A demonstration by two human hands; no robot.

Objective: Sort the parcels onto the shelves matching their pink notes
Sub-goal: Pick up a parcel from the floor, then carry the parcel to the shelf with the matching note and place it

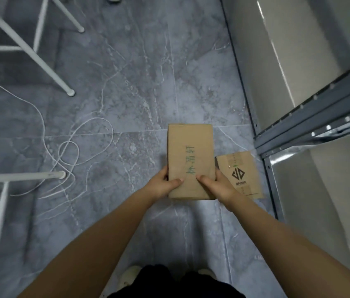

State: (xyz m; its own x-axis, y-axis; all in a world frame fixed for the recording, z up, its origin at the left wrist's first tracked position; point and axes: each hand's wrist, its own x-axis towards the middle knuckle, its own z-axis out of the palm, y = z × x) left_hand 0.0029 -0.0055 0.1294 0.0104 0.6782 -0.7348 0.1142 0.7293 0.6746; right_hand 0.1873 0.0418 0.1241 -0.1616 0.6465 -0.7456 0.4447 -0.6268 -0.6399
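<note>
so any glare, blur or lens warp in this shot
Head view: wide-angle bending curves the shelf frame and white legs; bright glare streaks the shelf panels; edges look soft, while the held parcel between left hand and right hand stays fairly sharp.

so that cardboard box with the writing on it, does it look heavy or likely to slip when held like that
The cardboard box probably isn't heavy: the left hand and right hand grip only its near end, yet it stays level. Its faces look flat and unbent, so it's likely stiff. The plain matte cardboard shouldn't be very slippery, though holding one end could let it tip forward.
</note>
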